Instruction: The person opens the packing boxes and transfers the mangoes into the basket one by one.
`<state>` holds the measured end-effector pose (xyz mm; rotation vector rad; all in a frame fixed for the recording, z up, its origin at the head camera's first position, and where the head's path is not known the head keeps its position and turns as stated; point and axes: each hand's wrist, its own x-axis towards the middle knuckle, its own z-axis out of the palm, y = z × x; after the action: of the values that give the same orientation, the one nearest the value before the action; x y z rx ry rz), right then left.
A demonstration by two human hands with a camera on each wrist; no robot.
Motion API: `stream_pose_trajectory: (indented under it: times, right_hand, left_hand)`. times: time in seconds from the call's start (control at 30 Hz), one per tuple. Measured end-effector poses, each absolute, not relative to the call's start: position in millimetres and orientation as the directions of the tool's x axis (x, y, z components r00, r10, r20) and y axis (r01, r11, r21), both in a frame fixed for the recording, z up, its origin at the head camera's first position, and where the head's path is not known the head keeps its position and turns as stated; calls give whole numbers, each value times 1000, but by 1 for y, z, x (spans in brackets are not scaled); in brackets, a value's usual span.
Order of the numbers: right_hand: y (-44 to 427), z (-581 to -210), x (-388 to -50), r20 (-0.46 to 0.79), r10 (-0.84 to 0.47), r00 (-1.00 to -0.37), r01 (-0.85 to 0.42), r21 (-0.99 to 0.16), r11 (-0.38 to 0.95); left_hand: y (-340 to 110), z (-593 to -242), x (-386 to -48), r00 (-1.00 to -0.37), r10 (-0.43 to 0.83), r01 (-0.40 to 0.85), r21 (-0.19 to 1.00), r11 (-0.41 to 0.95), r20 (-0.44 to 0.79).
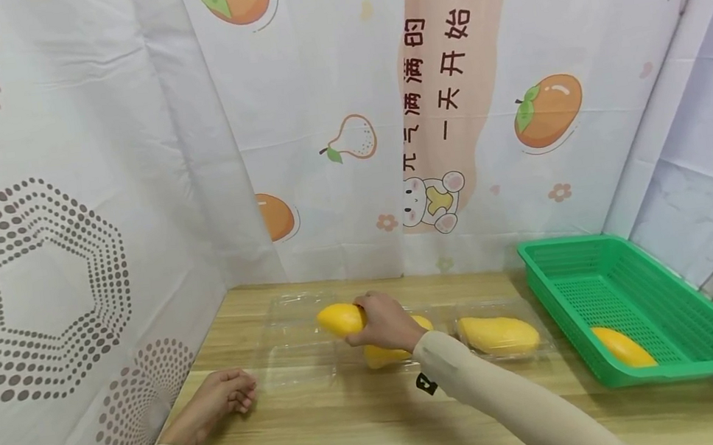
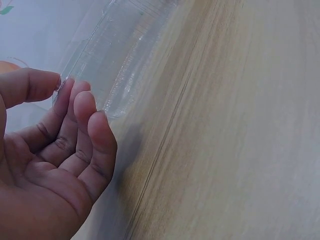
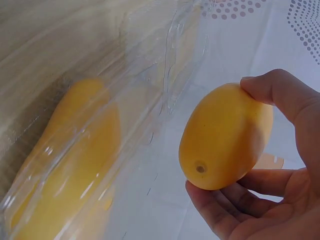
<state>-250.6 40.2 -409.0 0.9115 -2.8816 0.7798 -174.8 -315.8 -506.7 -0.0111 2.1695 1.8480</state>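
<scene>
A yellow mango point(image 1: 340, 319) is pinched between the thumb and fingers of my right hand point(image 1: 385, 323), held above the see-through plastic boxes. In the right wrist view the held mango point(image 3: 225, 137) shows a small brown stem spot. Below the right hand, more yellow mango point(image 1: 383, 356) shows in the middle box, partly hidden by the hand. My left hand point(image 1: 218, 403) is loosely curled beside the left plastic box point(image 1: 300, 363), a little apart from it, and holds nothing. In the left wrist view the box point(image 2: 130, 55) lies beyond the fingertips.
Another see-through box with a mango point(image 1: 499, 335) sits right of the middle one. A green basket point(image 1: 682, 368) stands at the right with one mango point(image 1: 622, 347) inside. Printed cloth point(image 1: 347, 253) hangs behind and beside the wooden table point(image 1: 330, 441).
</scene>
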Motion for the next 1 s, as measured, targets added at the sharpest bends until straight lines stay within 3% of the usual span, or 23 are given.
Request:
stream_pose_trajectory:
  times: [1.0]
  right_hand:
    - [80, -405, -257, 154, -467, -871, -478, -487, 731]
  left_hand:
    - [-317, -507, -176, -957, 190, -185, 965, 187, -221]
